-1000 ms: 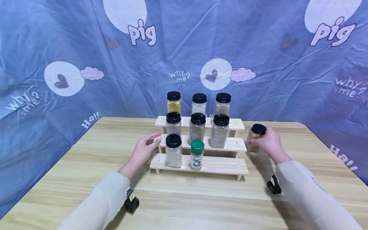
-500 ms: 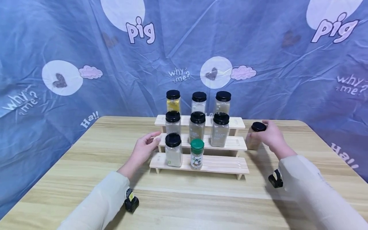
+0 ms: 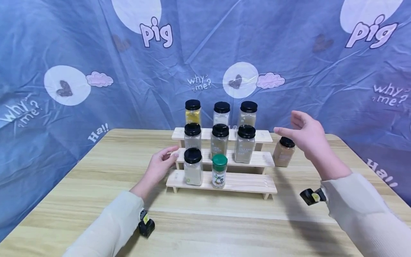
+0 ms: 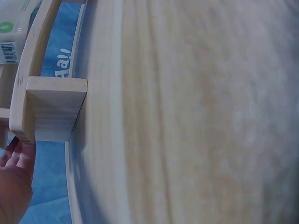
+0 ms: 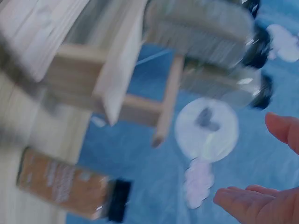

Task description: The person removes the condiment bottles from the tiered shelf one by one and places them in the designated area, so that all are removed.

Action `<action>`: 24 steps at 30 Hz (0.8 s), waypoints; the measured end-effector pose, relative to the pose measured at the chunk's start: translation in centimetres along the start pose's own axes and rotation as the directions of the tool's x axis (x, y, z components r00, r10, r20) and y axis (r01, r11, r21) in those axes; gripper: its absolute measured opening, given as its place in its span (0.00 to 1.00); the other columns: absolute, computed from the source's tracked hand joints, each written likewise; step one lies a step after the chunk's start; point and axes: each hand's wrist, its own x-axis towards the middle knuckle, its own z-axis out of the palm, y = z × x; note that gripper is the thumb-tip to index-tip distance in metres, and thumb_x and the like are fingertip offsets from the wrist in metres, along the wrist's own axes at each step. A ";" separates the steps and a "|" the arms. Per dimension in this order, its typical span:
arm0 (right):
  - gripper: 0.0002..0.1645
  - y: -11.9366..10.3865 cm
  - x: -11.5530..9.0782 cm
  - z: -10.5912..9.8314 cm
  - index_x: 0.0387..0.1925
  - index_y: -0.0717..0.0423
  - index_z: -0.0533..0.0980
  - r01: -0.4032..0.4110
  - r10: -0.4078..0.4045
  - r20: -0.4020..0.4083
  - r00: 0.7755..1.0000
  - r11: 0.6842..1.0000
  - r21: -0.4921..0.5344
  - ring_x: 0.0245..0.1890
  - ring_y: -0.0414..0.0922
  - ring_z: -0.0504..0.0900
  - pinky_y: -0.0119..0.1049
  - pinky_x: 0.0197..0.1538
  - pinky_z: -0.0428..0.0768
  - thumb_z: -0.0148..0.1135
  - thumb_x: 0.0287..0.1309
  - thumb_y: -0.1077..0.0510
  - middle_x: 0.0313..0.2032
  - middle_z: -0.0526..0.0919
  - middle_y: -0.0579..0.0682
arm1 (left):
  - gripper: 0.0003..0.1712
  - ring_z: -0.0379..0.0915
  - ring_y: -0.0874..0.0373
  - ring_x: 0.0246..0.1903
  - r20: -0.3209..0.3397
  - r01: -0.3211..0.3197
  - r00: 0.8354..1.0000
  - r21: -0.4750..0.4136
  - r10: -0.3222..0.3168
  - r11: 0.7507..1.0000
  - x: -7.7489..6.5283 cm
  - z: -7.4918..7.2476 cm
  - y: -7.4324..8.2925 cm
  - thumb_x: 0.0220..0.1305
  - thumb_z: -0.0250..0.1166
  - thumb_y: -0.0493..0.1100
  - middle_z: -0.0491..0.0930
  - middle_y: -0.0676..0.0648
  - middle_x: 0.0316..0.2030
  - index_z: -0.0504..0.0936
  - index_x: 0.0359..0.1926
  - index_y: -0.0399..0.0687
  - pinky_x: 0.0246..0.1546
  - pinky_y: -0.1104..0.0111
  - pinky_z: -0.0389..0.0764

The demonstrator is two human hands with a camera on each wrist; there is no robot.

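A three-tiered wooden spice rack [image 3: 250, 184] stands on the table, bearing several spice jars. My left hand [image 3: 159, 165] holds the left end of its middle tier between thumb and fingers; in the left wrist view the fingers [image 4: 21, 156] show partly behind the wood. My right hand [image 3: 306, 135] is raised at the rack's right, thumb and fingers spread apart with nothing between them. Just below it a black-lidded jar of orange-brown spice [image 3: 284, 152] stands upright on the table. In the right wrist view this jar [image 5: 65, 184] lies well apart from the fingers.
A green-lidded shaker [image 3: 219, 171] and a black-lidded jar of pale powder [image 3: 193, 167] stand on the bottom tier. Three jars stand on the middle tier, three on the top, including a yellow one [image 3: 193, 113]. A blue printed cloth [image 3: 135, 82] hangs behind the table [image 3: 205, 228].
My right hand has let go of the orange-brown spice jar and lifted up and slightly right, its fingers spreading. The jar stays beside the rack. My left hand keeps its place.
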 end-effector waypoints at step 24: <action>0.38 -4.5 -7.1 5.2 0.61 0.59 0.68 0.223 -0.242 0.131 0.961 0.964 0.144 0.52 0.51 0.78 0.35 0.50 0.79 0.68 0.50 0.48 0.54 0.76 0.58 | 0.21 0.72 0.72 0.36 -0.016 0.017 1.000 -0.015 -0.018 1.000 -0.1 0.2 -0.1 0.64 0.58 0.37 0.73 0.36 0.55 0.72 0.58 0.37 0.44 0.74 0.79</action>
